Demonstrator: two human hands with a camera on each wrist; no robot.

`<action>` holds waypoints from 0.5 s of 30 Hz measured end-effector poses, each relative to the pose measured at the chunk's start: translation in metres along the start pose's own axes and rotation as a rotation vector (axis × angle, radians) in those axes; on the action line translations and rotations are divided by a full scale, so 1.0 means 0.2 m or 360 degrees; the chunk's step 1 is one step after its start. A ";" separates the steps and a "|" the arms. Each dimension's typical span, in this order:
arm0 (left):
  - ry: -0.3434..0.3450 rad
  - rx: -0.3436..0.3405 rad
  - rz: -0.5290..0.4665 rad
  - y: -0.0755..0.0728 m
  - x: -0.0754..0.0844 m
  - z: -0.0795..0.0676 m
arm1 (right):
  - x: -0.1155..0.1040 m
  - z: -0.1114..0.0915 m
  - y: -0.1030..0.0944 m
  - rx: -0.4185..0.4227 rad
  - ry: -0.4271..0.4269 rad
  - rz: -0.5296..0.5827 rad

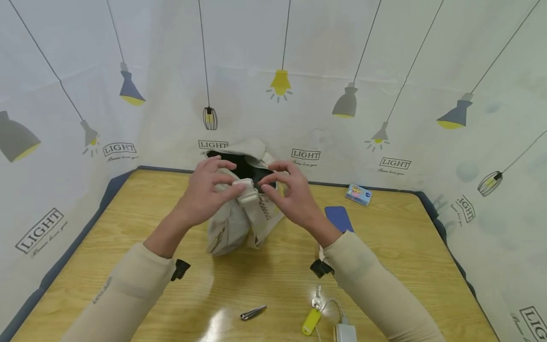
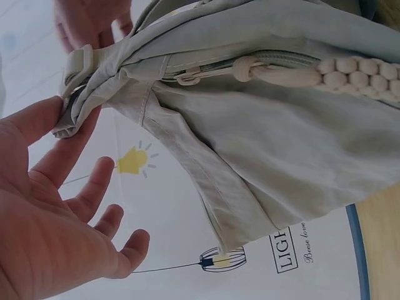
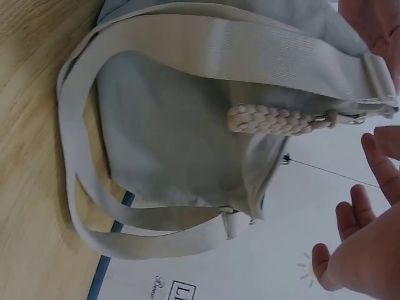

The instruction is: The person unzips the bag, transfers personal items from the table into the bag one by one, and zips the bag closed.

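Note:
A beige fabric bag (image 1: 228, 225) stands on the wooden table with its dark inside showing at the top. My left hand (image 1: 202, 192) pinches the bag's upper edge beside the strap slider between thumb and index finger; its other fingers spread loosely in the left wrist view. Close to the opposite side of the opening is my right hand (image 1: 295, 192), fingers loosely bent, with nothing seen in its grasp. A braided zipper pull (image 3: 269, 120) hangs from the bag's zipper, and a wide strap (image 3: 187, 47) loops down its side.
Right of the bag lie a dark blue flat object (image 1: 337, 217) and a small light-blue pack (image 1: 359, 194). Nearer me are a nail clipper (image 1: 253, 312), a key with a yellow tag (image 1: 311, 322) and a white block with a cable (image 1: 345, 332). A printed curtain surrounds the table.

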State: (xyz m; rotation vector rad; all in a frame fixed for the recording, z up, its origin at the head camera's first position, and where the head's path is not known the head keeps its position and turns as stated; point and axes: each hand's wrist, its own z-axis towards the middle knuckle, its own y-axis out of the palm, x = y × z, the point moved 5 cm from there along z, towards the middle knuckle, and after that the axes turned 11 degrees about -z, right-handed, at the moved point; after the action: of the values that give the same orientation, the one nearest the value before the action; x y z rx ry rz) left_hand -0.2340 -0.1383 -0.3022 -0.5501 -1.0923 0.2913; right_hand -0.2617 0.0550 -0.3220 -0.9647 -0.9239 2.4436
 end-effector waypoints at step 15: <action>-0.0075 -0.0096 -0.0328 0.01 -0.07 -0.01 | 0.01 0.03 0.11 -0.0073 0.0006 -0.0209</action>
State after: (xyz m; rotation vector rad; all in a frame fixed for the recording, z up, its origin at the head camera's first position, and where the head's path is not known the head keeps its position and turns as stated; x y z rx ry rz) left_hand -0.2373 -0.1442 -0.3140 -0.4816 -1.1963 0.0922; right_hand -0.2698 0.0373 -0.3338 -0.8941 -1.0127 2.3200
